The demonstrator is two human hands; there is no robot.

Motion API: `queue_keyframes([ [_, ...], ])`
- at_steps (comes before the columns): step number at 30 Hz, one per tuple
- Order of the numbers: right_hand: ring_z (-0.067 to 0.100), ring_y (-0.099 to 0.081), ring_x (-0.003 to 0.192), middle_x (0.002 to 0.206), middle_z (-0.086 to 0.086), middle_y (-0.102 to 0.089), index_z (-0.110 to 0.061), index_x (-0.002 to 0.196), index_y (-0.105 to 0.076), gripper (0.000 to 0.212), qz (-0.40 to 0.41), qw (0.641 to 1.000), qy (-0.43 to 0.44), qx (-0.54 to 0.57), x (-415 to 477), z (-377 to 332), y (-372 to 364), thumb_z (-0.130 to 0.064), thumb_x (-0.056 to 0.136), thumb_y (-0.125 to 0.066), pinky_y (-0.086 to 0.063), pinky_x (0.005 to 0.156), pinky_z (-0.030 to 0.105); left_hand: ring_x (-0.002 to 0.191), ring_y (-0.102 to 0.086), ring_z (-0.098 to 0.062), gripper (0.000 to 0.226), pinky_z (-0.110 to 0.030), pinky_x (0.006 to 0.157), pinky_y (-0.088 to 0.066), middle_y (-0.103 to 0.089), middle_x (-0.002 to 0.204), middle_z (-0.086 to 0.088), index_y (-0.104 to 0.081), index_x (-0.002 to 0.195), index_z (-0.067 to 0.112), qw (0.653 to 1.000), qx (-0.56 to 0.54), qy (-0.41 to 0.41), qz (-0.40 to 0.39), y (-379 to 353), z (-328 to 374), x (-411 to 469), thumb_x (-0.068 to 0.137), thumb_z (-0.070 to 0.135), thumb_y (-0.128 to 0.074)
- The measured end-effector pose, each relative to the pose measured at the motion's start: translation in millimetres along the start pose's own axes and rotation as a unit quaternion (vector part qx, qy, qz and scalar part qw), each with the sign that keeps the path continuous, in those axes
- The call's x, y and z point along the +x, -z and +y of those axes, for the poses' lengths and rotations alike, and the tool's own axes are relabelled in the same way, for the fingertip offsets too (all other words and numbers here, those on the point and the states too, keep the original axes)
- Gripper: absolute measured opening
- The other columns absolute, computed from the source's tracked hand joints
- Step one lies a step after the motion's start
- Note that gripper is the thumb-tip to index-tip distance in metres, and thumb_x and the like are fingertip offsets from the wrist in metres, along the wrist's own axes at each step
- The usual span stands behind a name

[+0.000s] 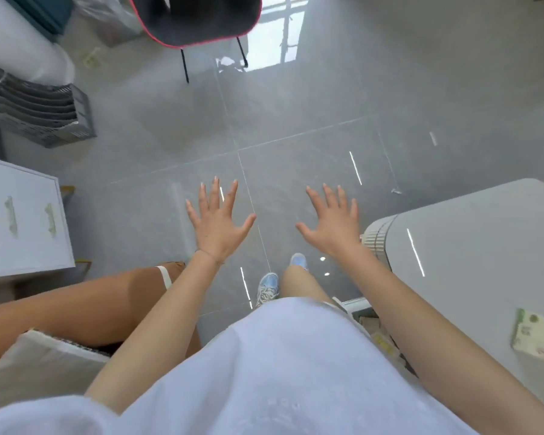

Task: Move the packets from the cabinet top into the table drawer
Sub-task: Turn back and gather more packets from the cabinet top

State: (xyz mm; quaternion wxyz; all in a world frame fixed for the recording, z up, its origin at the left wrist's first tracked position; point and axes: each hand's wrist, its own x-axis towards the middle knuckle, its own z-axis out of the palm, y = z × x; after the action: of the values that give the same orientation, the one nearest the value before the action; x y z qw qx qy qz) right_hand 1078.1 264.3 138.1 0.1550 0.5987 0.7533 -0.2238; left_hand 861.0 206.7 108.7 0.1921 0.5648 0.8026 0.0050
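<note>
Well left of left hand (217, 226), packets (11, 216) atop cabinet (29, 246)

A green-and-white packet (537, 335) lies on the grey table (484, 246), and two blurred greenish packets (11, 216) lie on the white cabinet (29, 249).

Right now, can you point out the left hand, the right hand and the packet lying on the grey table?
left hand (217, 226): head view, middle of the back of the hand.
right hand (335, 226): head view, middle of the back of the hand.
packet (537, 335): head view, middle of its white printed face.
</note>
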Motion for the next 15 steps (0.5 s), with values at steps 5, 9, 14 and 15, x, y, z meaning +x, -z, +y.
queue_keyframes([
  [5,0.029,0.004,0.148,0.161,0.003,-0.003,-0.034,0.152,-0.007,0.077,-0.042,0.996,0.071,-0.03,70.8,-46.6,26.6,-0.056,0.089,-0.046,-0.004,0.116,0.055,0.147,0.006,-0.028,0.076,-0.058,0.113,0.004,-0.002,0.161,-0.001,-0.012,0.15,0.038,0.996,-0.021,0.086,0.006,14.7,-25.2,43.6,0.086,0.063,-0.046],
  [9,0.029,0.005,0.148,0.161,0.003,-0.003,-0.034,0.152,-0.005,0.078,-0.078,0.985,0.134,-0.075,126.7,-80.4,48.7,-0.057,0.09,-0.045,-0.005,0.117,0.055,0.147,0.005,-0.026,0.077,-0.057,0.113,0.003,-0.003,0.161,-0.001,-0.01,0.149,0.039,0.982,-0.059,0.177,0.023,30.3,-44.9,75.0,0.085,0.063,-0.046],
  [14,0.029,0.004,0.148,0.161,0.003,-0.004,-0.034,0.152,-0.005,0.077,-0.089,0.965,0.212,-0.123,180.4,-133.7,79.5,-0.059,0.09,-0.043,-0.005,0.116,0.054,0.147,0.004,-0.027,0.077,-0.056,0.114,0.004,-0.005,0.16,-0.001,-0.013,0.15,0.037,0.955,-0.103,0.272,0.055,52.8,-66.7,97.6,0.086,0.06,-0.049],
  [15,0.029,0.004,0.148,0.161,0.004,-0.006,-0.034,0.152,-0.006,0.076,-0.09,0.961,0.228,-0.13,189.9,-147.7,84.2,-0.058,0.09,-0.043,-0.005,0.116,0.054,0.147,0.003,-0.027,0.077,-0.056,0.114,0.003,-0.005,0.16,-0.001,-0.013,0.149,0.037,0.95,-0.106,0.286,0.059,56.8,-74.0,100.9,0.086,0.06,-0.05],
])
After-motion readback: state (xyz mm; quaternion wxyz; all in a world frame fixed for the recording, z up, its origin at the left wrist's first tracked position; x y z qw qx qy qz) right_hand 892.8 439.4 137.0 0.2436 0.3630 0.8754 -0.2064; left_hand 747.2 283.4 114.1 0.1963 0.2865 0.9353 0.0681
